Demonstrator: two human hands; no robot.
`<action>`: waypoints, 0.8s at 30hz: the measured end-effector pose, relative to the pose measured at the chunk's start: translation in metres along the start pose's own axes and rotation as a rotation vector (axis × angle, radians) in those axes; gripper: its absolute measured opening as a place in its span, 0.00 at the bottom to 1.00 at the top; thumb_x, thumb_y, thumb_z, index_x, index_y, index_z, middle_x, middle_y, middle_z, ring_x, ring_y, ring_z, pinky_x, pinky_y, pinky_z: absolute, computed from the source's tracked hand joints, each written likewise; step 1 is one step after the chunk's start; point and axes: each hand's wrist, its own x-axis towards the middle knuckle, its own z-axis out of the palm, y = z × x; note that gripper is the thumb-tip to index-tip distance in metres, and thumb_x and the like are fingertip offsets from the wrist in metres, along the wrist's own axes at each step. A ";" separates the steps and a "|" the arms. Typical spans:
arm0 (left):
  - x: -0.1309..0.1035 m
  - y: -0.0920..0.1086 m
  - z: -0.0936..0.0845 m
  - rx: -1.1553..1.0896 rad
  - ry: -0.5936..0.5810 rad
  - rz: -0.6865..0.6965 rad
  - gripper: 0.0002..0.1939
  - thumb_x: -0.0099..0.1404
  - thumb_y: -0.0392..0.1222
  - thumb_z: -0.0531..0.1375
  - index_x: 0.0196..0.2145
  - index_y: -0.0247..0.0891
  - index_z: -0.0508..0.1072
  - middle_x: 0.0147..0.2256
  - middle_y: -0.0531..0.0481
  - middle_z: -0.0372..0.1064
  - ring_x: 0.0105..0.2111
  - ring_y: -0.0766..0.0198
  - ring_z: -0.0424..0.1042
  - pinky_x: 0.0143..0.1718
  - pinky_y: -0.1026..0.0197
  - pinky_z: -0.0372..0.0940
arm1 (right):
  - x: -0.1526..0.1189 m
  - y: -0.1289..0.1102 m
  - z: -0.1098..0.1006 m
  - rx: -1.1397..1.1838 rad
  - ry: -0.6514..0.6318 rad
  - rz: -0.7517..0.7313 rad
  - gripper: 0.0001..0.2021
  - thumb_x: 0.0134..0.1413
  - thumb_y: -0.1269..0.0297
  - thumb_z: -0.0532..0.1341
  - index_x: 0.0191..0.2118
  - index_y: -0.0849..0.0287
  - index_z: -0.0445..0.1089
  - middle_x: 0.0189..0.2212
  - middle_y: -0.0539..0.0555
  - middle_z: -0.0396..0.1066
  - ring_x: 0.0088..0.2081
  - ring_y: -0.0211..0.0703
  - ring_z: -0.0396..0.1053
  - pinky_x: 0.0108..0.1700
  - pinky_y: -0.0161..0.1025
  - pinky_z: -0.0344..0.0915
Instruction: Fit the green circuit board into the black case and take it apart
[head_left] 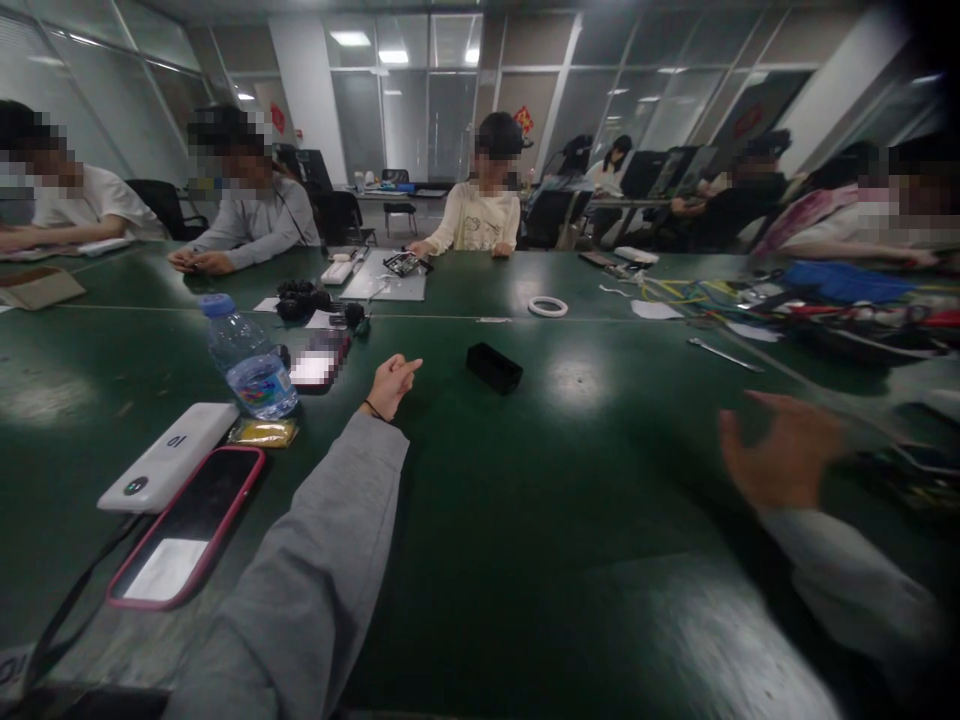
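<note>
A small black open-topped box (494, 368) lies on the dark green table, its hollow facing up. My left hand (393, 386) is just to its left, apart from it, with the index finger stretched toward it and the other fingers partly curled. Nothing shows in that hand. Off to the right, my right hand (784, 450) is raised over the table and smeared by motion. Its thumb stands away from the fingers, and I see no object between them. Near it are a metal wrench (724, 354) and a blurred dark item (911, 470) at the right edge.
Left of my arm are a water bottle (251, 360), a white power bank (169, 458), a red-framed phone (187, 530) and a yellow packet (262, 432). A white tape ring (547, 306) lies farther back. Tangled cables (810, 300) cover the right. Several people sit around the table.
</note>
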 end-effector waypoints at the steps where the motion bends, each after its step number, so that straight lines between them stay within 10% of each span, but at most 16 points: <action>1: -0.001 0.000 0.000 0.002 -0.002 0.003 0.27 0.48 0.39 0.68 0.22 0.39 0.47 0.16 0.64 0.41 0.14 0.78 0.43 0.15 0.69 0.38 | 0.003 -0.019 0.021 -0.032 -0.024 -0.013 0.27 0.58 0.42 0.49 0.58 0.48 0.59 0.50 0.64 0.62 0.55 0.63 0.57 0.54 0.64 0.53; 6: -0.003 0.000 0.002 0.021 0.012 -0.001 0.28 0.47 0.39 0.69 0.22 0.39 0.47 0.16 0.64 0.41 0.13 0.78 0.43 0.15 0.69 0.38 | 0.020 -0.136 0.136 0.206 -0.354 -0.123 0.34 0.56 0.43 0.54 0.60 0.65 0.53 0.52 0.68 0.59 0.54 0.60 0.59 0.52 0.56 0.61; 9: -0.002 -0.001 0.002 0.037 0.007 0.017 0.28 0.48 0.40 0.68 0.22 0.39 0.47 0.15 0.64 0.40 0.13 0.78 0.43 0.15 0.69 0.37 | 0.030 -0.165 0.172 0.261 -0.434 -0.118 0.31 0.55 0.50 0.58 0.59 0.65 0.54 0.51 0.67 0.60 0.51 0.60 0.60 0.51 0.56 0.62; 16: 0.002 -0.001 0.002 0.036 0.003 -0.002 0.28 0.48 0.39 0.68 0.22 0.39 0.47 0.16 0.64 0.41 0.14 0.78 0.43 0.15 0.69 0.37 | 0.032 -0.161 0.163 0.191 -0.359 -0.156 0.28 0.46 0.75 0.55 0.56 0.59 0.55 0.53 0.63 0.54 0.54 0.58 0.56 0.51 0.54 0.61; 24: 0.000 -0.001 0.002 0.070 -0.011 0.002 0.27 0.49 0.40 0.68 0.22 0.39 0.48 0.16 0.64 0.42 0.14 0.78 0.43 0.15 0.70 0.38 | 0.029 -0.173 0.158 0.276 -0.480 -0.295 0.28 0.51 0.64 0.60 0.58 0.55 0.53 0.53 0.62 0.52 0.54 0.58 0.55 0.51 0.53 0.60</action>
